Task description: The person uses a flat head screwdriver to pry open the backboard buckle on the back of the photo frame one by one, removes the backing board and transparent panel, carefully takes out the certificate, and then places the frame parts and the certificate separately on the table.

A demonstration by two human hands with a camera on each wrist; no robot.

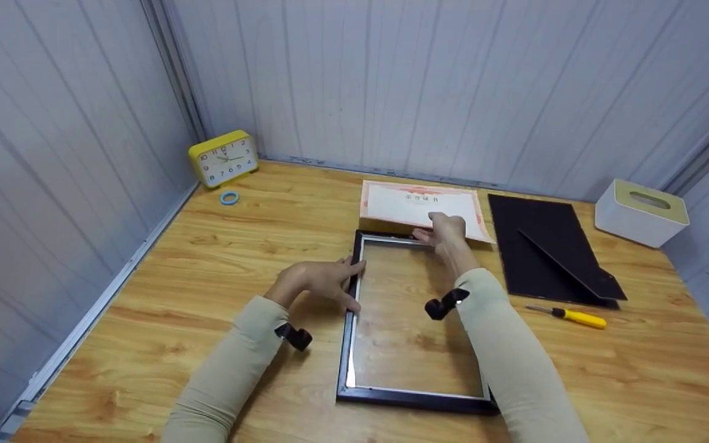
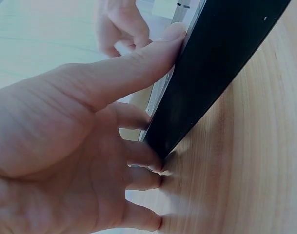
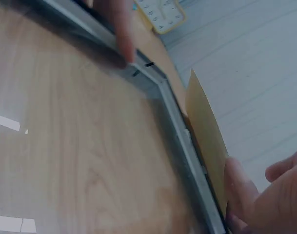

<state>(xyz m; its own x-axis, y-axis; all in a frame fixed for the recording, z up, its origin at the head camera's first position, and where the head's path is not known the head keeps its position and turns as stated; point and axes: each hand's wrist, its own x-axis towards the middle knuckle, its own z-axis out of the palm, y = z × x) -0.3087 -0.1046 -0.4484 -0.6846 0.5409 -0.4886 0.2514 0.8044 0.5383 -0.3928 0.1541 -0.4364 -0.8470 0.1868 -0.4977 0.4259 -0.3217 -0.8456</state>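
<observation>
A black picture frame (image 1: 416, 403) with a clear pane lies flat on the wooden table. My left hand (image 1: 327, 282) grips its left side; in the left wrist view the thumb (image 2: 138, 68) lies over the rim while the other fingers sit low against the frame and table. Beyond the frame's far end is a white certificate (image 1: 391, 203) with a reddish patterned border and printed characters. My right hand (image 1: 450, 237) pinches its near edge, thumb above and fingers below. That edge is raised off the table, and the right wrist view shows the sheet's tan back (image 3: 207, 136).
Right of the certificate lies a black backing board (image 1: 539, 246) with its stand flap raised. A yellow-handled screwdriver (image 1: 582, 318) is just in front of it. A tissue box (image 1: 640, 215) stands far right, a yellow clock (image 1: 225, 159) and blue ring (image 1: 229, 198) far left. Walls bound the table.
</observation>
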